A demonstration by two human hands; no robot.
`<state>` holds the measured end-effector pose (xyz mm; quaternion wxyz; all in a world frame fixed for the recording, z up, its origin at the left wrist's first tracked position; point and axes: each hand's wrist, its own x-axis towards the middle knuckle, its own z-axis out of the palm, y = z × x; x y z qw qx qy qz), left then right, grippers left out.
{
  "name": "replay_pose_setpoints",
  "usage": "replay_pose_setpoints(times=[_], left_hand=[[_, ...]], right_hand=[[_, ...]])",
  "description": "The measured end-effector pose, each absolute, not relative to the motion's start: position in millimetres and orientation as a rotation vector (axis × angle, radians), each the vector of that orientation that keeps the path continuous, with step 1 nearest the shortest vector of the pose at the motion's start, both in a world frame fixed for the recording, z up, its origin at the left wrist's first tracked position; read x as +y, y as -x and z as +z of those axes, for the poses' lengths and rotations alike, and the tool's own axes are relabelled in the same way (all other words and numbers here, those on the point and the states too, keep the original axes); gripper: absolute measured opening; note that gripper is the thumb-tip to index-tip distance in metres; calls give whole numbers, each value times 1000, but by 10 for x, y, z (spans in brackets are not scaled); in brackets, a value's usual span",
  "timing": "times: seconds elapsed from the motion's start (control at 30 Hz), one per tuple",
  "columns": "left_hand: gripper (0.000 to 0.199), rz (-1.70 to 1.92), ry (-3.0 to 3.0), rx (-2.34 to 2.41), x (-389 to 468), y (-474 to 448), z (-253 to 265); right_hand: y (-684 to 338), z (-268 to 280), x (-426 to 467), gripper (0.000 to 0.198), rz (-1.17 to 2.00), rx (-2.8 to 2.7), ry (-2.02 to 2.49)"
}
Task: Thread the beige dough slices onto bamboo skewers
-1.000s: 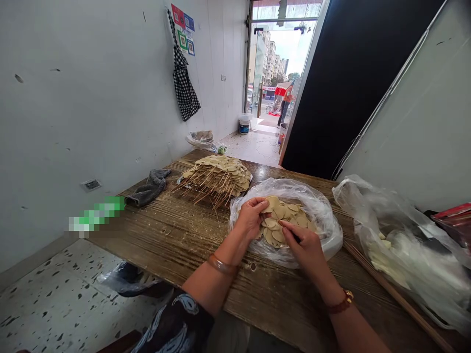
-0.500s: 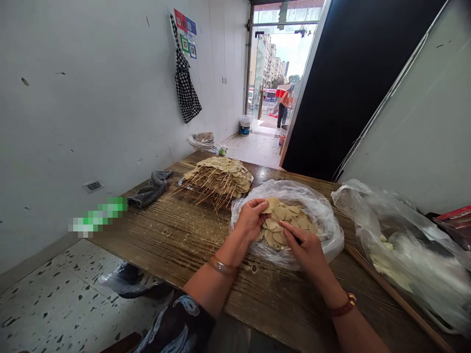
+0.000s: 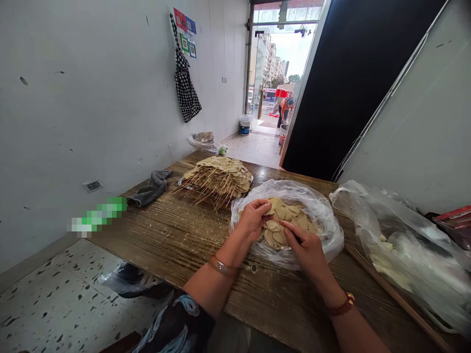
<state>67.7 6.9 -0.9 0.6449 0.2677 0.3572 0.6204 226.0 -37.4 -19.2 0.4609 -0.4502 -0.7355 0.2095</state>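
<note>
My left hand (image 3: 254, 218) is closed, with a thin pale slice pinched between thumb and fingers. Facing it, my right hand (image 3: 302, 243) pinches a thin wooden skewer (image 3: 280, 222) whose tip points at that slice; whether it pierces the slice I cannot tell. Both hands are over a clear plastic bag (image 3: 331, 230), opened out on the table, with many loose pale slices (image 3: 276, 239) in it. Beyond my left hand lies a heap of skewered slices (image 3: 224, 174), their sticks pointing toward me.
The wooden table (image 3: 176, 245) bears a grey cloth (image 3: 152, 189) at left. At right are bare skewers (image 3: 390, 289) and another plastic bag (image 3: 415, 255) with pale contents. A checked apron (image 3: 187, 90) hangs on the wall. Outside the glass door a person (image 3: 284, 110) bends over.
My hands have barely shifted; the slice in my left hand is turned and shows less. Outside, the person has bent lower.
</note>
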Motion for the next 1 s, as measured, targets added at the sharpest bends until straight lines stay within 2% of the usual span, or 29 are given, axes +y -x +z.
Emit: replay_pose_setpoints(times=[0.27, 1.0], left_hand=[[37, 1449, -709, 848, 60, -724, -23], [39, 1430, -829, 958, 118, -713, -69]], right_hand=[[-2278, -200, -356, 29, 544, -1803, 1151], [-2248, -167, -353, 28, 641, -1769, 1254]])
